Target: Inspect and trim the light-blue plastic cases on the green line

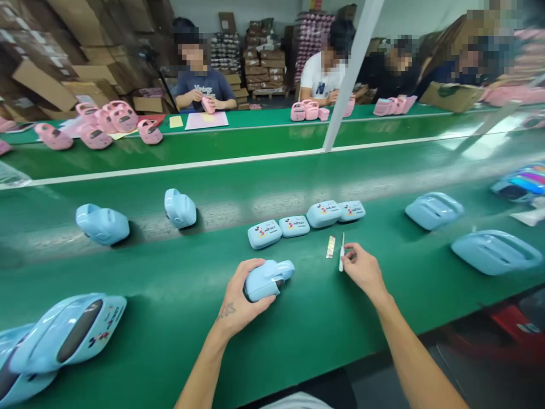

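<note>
My left hand is wrapped round a light blue plastic case with a handle loop, low over the green table; a dark panel shows on its near side. In my right hand, thumb and fingers pinch a slim white tool with a thin tip; its exact kind is unclear. Just left of that tool lies a small yellowish strip. Beyond both hands stands a row of light blue pieces with a cartoon mouse print, among them a rounded front one and a larger one.
Blue cases with handles stand at the back left and right. Stacked printed cases occupy the near left. Across a white divider strip, several co-workers sit with pink cases. A white post rises there.
</note>
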A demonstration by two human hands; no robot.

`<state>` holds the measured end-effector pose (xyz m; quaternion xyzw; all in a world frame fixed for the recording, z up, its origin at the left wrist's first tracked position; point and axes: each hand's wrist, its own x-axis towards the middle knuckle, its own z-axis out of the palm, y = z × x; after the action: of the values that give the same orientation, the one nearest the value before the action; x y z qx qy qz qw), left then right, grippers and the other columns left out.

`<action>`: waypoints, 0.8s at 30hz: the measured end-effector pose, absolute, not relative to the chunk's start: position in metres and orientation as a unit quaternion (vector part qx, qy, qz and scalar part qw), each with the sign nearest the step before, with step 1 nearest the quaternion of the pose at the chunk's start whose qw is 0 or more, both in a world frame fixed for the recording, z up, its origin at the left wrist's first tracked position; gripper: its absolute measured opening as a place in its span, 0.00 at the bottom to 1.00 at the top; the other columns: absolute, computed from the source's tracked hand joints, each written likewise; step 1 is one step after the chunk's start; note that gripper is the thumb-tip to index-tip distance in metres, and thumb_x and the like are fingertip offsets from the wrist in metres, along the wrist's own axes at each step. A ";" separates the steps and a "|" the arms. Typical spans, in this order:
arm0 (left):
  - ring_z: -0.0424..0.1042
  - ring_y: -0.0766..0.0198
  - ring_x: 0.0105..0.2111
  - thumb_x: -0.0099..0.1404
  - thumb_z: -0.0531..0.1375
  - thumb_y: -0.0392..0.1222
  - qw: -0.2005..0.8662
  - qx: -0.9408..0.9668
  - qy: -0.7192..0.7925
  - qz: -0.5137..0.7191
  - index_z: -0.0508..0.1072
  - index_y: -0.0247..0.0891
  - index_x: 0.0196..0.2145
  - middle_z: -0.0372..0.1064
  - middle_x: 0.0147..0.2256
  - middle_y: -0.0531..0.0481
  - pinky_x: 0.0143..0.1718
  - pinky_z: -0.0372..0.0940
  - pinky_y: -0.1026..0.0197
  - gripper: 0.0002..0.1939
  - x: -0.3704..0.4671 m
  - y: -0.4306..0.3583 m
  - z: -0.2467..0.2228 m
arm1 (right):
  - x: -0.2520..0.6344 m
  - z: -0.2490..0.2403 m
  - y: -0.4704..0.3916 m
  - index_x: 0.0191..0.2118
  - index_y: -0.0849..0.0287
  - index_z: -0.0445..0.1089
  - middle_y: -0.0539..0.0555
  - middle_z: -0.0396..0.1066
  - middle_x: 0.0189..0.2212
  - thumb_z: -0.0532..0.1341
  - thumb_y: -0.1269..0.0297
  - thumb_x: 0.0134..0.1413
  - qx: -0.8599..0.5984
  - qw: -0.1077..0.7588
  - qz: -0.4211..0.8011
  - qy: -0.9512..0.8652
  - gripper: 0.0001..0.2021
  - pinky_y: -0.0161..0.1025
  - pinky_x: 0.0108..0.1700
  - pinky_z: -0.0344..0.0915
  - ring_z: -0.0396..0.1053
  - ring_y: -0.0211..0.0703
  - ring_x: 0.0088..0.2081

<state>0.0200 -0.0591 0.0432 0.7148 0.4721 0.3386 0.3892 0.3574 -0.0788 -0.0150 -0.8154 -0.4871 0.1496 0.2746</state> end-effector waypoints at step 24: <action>0.70 0.50 0.50 0.53 0.72 0.44 0.497 0.644 0.451 0.368 0.64 0.46 0.57 0.67 0.54 0.45 0.53 0.65 0.48 0.36 0.027 -0.070 0.029 | 0.352 0.012 -0.041 0.36 0.55 0.77 0.51 0.76 0.27 0.63 0.61 0.50 -0.785 0.216 0.212 -0.540 0.08 0.41 0.34 0.65 0.72 0.45 0.29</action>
<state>0.0267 -0.0700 0.0286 0.6437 0.4507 0.3683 0.4969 0.3524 -0.0415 0.0119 -0.7854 -0.5399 0.2124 0.2158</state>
